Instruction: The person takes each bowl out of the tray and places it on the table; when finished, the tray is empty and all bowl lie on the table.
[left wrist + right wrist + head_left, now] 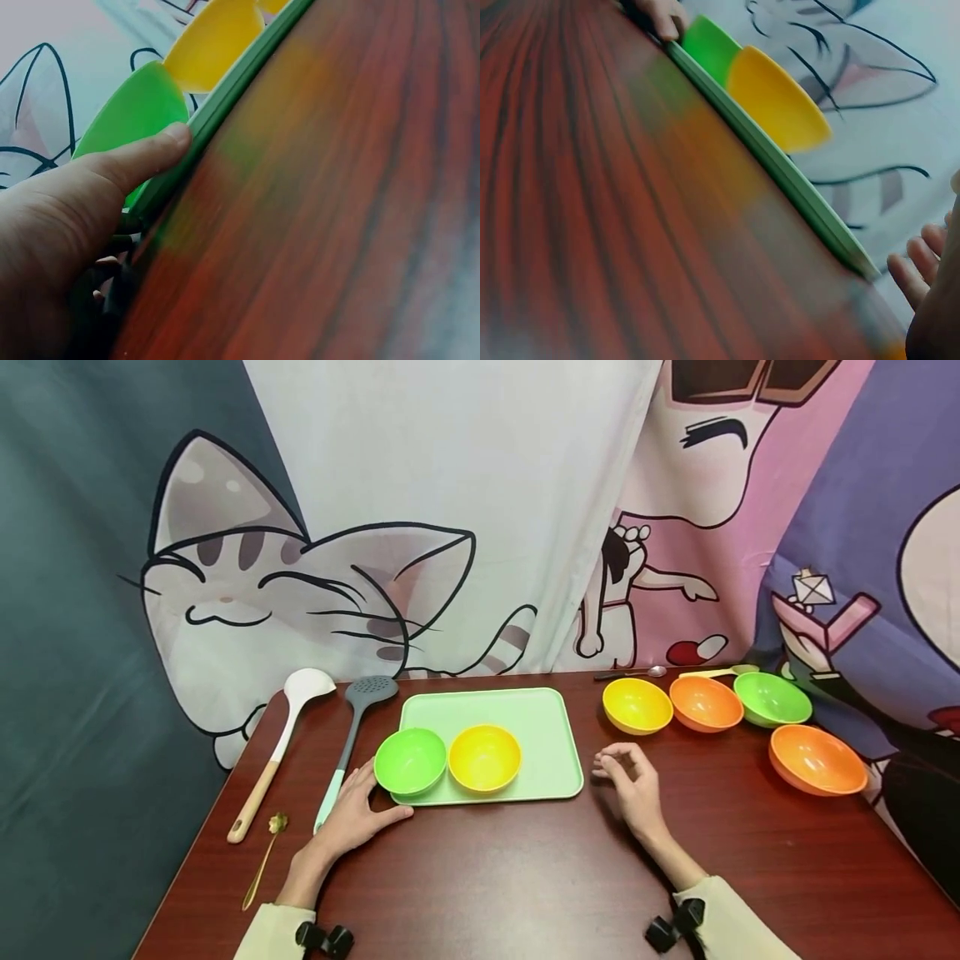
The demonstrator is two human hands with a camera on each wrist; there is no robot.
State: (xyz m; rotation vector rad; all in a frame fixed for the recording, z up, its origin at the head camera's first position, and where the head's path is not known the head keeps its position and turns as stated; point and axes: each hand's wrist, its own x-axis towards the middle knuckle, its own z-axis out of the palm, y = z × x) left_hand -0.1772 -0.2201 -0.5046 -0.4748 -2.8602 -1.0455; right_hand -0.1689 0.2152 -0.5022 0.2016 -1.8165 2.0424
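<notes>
A light green tray (551, 743) lies on the table, bearing a green bowl (410, 762) at its front left and a yellow bowl (484, 758) beside it. At the tray's front left corner is my left hand (358, 817), its thumb (154, 154) stretched along the front edge and its other fingers by the left side, near the green bowl. My right hand (633, 789) is just off the tray's right edge, fingers loosely bent and holding nothing. In the right wrist view a gap shows between those fingers (911, 281) and the tray's near corner.
Left of the tray lie a white ladle (281, 739), a dark slotted turner (352, 727) and a small gold spoon (264, 860). At the back right stand a yellow bowl (637, 706), orange bowls (705, 703) (817, 760) and a green bowl (772, 697), with small spoons (656, 672) behind.
</notes>
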